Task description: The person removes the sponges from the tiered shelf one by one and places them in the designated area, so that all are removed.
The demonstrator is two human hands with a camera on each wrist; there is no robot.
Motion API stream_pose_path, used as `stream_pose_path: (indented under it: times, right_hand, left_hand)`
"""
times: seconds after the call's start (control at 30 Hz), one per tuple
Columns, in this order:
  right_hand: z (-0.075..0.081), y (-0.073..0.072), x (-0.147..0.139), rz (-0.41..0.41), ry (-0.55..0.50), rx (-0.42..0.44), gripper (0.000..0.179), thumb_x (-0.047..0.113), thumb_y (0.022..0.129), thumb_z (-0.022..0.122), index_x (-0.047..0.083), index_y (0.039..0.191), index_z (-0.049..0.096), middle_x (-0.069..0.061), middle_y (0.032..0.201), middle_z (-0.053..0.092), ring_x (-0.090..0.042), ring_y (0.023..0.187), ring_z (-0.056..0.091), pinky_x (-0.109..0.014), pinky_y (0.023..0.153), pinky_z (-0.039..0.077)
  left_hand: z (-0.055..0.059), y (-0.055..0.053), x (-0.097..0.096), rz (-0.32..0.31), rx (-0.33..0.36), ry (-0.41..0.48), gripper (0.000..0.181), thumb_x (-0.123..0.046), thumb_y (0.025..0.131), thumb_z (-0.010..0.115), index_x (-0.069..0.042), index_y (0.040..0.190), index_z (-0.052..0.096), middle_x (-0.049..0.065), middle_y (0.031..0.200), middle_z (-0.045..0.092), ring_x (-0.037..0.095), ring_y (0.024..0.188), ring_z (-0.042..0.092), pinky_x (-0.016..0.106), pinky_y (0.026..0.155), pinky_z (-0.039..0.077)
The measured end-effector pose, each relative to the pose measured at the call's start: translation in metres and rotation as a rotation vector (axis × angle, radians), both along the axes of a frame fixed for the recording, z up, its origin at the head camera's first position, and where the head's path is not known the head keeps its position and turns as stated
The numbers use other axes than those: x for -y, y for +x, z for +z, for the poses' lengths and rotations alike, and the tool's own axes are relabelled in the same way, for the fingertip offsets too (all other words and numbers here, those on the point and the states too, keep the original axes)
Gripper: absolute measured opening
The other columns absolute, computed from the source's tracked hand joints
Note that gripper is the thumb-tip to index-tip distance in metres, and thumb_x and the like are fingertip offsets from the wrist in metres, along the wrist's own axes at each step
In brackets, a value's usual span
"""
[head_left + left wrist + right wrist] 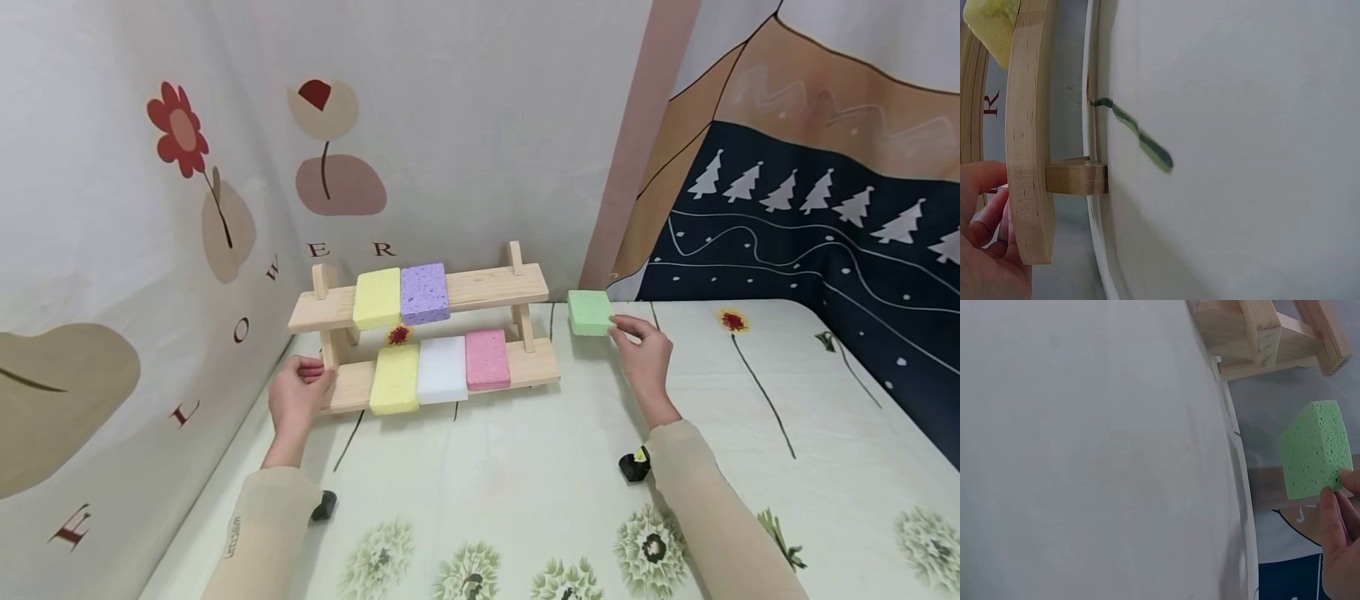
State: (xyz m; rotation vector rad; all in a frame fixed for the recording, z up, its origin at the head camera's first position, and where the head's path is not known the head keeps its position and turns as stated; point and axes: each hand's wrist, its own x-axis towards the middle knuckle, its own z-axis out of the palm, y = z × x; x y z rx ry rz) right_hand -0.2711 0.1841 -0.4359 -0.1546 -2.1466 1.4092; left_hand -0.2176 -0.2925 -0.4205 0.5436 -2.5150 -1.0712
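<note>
1. On a pale tablecloth printed with flowers (510, 467) stands a two-tier rack of light, unpainted wood (331, 346), its stepped boards joined by upright posts.
2. To the right of the rack, and apart from it, is a light green, porous rectangular sponge (589, 312). The person's right hand (643, 350) pinches it by the near right corner between thumb and fingers; the right wrist view shows the fingertips on its edge, with the rest of the block free.
3. At the rack's other end, the person's left hand (296, 396) grips the left tip of the lower wooden board (534, 362). The left wrist view shows its fingers bent behind the wood.
4. On the upper wooden board (498, 287), left of its middle, a pale yellow rectangular sponge (377, 297) and a purple speckled rectangular sponge (424, 293) lie side by side, touching; bare wood shows on both sides of the pair.
5. On the lower board, a second pale yellow sponge (394, 381), a smooth white rectangular block (442, 371) and a pink rectangular sponge (487, 360) form a row from left to right, with bare wood at either end.
6. Behind the rack hangs a whitish cloth backdrop with flower prints and letters (480, 108); beige sleeves (262, 533) cover both forearms.
</note>
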Motion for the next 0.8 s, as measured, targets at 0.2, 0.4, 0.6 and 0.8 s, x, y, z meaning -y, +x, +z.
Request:
stream_pose_path:
  times: [0.2,0.4,0.6,0.8]
  right_hand:
    - [-0.004,-0.001,-0.003,0.007,0.016,0.065,0.019,0.004,0.090,0.070,0.000,0.108,0.074,-0.018,0.112,0.074,-0.033,0.106,0.069,-0.034,0.098,0.044]
    - [-0.006,-0.001,-0.005,0.024,0.050,0.200,0.020,0.007,0.092,0.067,0.003,0.110,0.075,-0.016,0.112,0.074,-0.024,0.100,0.068,-0.024,0.087,0.044]
    - [-0.008,0.001,-0.009,0.067,0.071,0.284,0.022,0.008,0.091,0.068,0.004,0.110,0.075,-0.017,0.113,0.074,-0.026,0.103,0.071,-0.012,0.077,0.042]
    - [-0.009,0.000,-0.012,0.123,0.074,0.364,0.024,0.010,0.090,0.069,0.002,0.113,0.073,-0.019,0.119,0.071,-0.031,0.111,0.069,-0.008,0.067,0.044]
  left_hand:
    - [-0.001,-0.001,0.000,0.003,0.008,-0.002,0.028,-0.019,0.092,0.067,-0.001,0.112,0.061,0.021,0.109,0.068,0.030,0.096,0.063,0.030,0.076,0.042]
    - [-0.002,-0.002,0.001,-0.003,0.015,0.003,0.029,-0.020,0.093,0.067,0.000,0.114,0.061,0.021,0.111,0.067,0.031,0.097,0.063,0.031,0.075,0.043]
    - [-0.002,-0.002,0.001,0.001,0.021,0.008,0.029,-0.020,0.093,0.067,-0.001,0.115,0.061,0.021,0.111,0.067,0.030,0.097,0.063,0.031,0.076,0.043]
    - [-0.002,-0.001,0.001,0.000,0.014,0.007,0.030,-0.019,0.093,0.067,-0.001,0.115,0.061,0.021,0.111,0.067,0.031,0.097,0.064,0.031,0.076,0.043]
